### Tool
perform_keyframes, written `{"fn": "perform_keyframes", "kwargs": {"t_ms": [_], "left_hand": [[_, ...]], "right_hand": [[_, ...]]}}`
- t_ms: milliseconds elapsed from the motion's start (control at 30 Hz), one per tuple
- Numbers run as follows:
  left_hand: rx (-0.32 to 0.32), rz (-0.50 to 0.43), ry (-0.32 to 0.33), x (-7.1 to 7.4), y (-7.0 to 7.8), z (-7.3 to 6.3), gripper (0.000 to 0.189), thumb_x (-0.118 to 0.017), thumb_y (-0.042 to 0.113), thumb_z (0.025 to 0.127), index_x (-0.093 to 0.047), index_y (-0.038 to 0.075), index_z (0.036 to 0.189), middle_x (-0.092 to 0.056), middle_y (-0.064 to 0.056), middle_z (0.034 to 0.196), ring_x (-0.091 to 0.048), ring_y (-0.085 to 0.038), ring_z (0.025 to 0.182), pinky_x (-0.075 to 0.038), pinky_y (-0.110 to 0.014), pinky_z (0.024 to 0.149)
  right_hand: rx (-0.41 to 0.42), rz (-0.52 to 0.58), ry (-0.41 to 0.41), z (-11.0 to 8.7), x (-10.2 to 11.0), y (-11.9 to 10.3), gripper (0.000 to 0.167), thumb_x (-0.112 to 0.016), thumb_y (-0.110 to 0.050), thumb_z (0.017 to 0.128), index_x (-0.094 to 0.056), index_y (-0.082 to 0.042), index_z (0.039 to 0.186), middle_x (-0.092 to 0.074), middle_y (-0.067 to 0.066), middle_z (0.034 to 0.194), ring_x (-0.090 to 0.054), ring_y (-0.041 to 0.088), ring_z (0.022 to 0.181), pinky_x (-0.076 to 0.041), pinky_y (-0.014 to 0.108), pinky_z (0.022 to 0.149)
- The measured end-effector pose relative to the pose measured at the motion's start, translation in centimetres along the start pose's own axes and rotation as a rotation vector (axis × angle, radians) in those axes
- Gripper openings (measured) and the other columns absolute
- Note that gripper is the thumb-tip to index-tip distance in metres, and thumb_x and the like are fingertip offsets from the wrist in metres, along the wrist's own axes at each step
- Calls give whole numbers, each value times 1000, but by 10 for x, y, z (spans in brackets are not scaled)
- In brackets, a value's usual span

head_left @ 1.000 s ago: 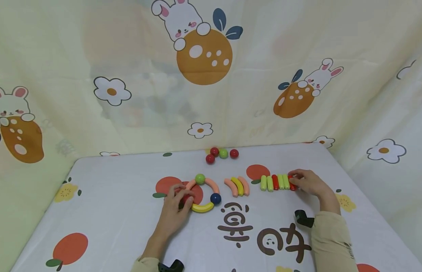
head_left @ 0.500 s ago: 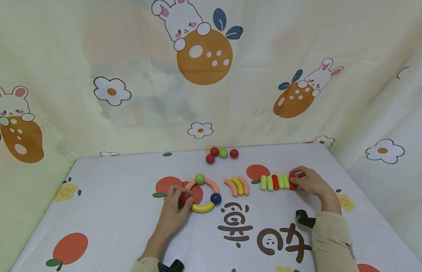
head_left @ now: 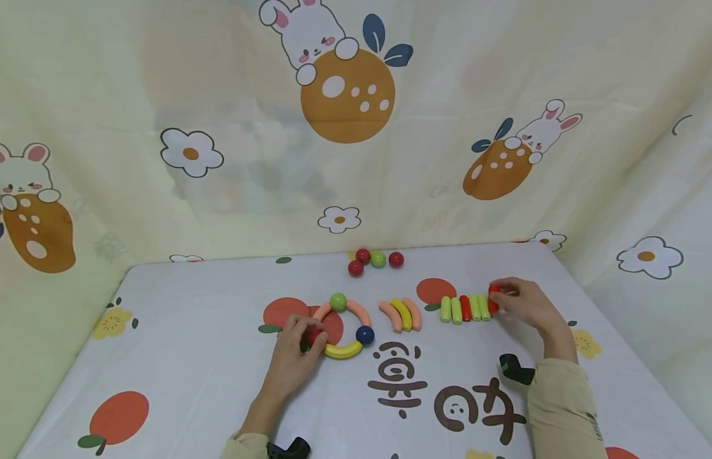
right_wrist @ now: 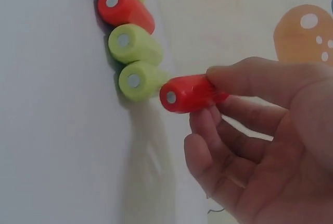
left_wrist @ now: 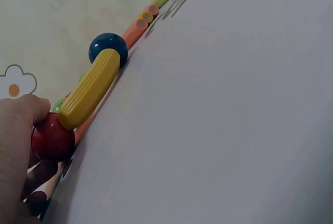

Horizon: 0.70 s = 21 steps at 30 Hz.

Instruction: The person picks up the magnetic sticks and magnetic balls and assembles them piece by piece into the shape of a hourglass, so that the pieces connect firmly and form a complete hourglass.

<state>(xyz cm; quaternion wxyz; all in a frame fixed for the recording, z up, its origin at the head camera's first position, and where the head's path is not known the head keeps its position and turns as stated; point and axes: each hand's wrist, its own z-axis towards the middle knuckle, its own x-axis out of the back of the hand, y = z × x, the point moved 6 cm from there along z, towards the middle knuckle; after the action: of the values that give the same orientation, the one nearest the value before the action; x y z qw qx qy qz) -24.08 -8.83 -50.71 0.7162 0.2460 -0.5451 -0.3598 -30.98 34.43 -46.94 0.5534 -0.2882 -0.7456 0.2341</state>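
Note:
My left hand (head_left: 294, 352) pinches a red ball (left_wrist: 53, 138) between thumb and fingers. That ball touches the end of a yellow curved stick (head_left: 343, 350) in a ring. A blue ball (head_left: 364, 335), a green ball (head_left: 338, 302) and pink curved sticks (head_left: 358, 312) form the rest of the ring. At the far right, my right hand (head_left: 526, 305) pinches a short red stick (right_wrist: 183, 95) with a silvery dot on its end. It is raised off the cloth, beside the last light-green stick (right_wrist: 138, 81) of a row of green and red ones.
Between ring and row lie two pink curved sticks with a yellow curved stick (head_left: 401, 313) between them. Near the back edge sit several red balls (head_left: 396, 259) and a green ball (head_left: 378, 259). A patterned curtain (head_left: 241, 191) hangs behind the white tablecloth (head_left: 178, 357).
My right hand has lifted the red stick from the right end of the row and moved up slightly. The left hand has kept its place on the red ball.

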Motion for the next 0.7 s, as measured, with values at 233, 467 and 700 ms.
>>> {"fn": "perform_keyframes", "kwargs": {"t_ms": [233,467,700], "left_hand": [[7,-3,4,0,0,0,12,-66,22,88,-64,21,99,-50,5,94,-49,-8,84,-43,-28,77],[5,0,10,1,1,0,12,-66,22,88,-64,22,99,-50,6,94,-49,-8,83,-44,-25,75],[2,0,11,1,0,0,11,-66,22,88,-65,21,98,-51,6,93,-49,-8,83,-45,-25,74]], "right_hand": [[70,7,59,-2,2,-13,51,-53,-39,95,-45,-4,131,-55,18,119,-51,29,105,-48,31,81],[145,-7,82,-1,-5,-31,46,-54,-36,95,-48,-5,128,-57,17,117,-50,29,107,-47,27,77],[201,-19,83,-2,-15,-48,39,-54,-28,95,-50,-3,124,-57,17,116,-51,31,108,-47,26,76]]}}
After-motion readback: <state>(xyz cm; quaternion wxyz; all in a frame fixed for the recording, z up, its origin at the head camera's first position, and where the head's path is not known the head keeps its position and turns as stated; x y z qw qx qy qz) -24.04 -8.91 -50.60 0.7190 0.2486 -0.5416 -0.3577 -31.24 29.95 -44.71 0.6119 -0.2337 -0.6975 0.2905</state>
